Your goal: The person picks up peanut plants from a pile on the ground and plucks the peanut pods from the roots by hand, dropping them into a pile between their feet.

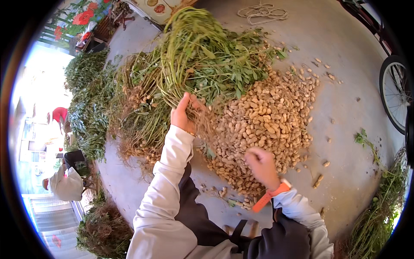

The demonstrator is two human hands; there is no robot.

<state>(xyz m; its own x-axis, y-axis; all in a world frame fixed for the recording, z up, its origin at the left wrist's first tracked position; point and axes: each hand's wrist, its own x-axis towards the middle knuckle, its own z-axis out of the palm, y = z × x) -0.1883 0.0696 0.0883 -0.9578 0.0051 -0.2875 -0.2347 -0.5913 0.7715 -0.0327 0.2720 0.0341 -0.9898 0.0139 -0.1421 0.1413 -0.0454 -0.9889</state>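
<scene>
My left hand (183,115) is closed around the root end of a bunch of peanut plants (174,68), whose green stems and leaves arch up and away. Thin brown roots (203,124) hang from that fist towards the peanut pile. Over the near side of a large heap of unshelled peanuts (265,113) is my right hand (263,165), blurred, with an orange strap on the wrist. Its fingers are curled; whether something is between them cannot be told. More pulled peanut plants (139,119), with pods on their roots, lie to the left of the heap.
Leafy plants (89,106) are piled at the left, and further ones (381,204) at the lower right. A coiled rope (262,13) lies on the concrete floor at the top. A bicycle wheel (395,94) stands at the right. Two people (66,184) are in the left background.
</scene>
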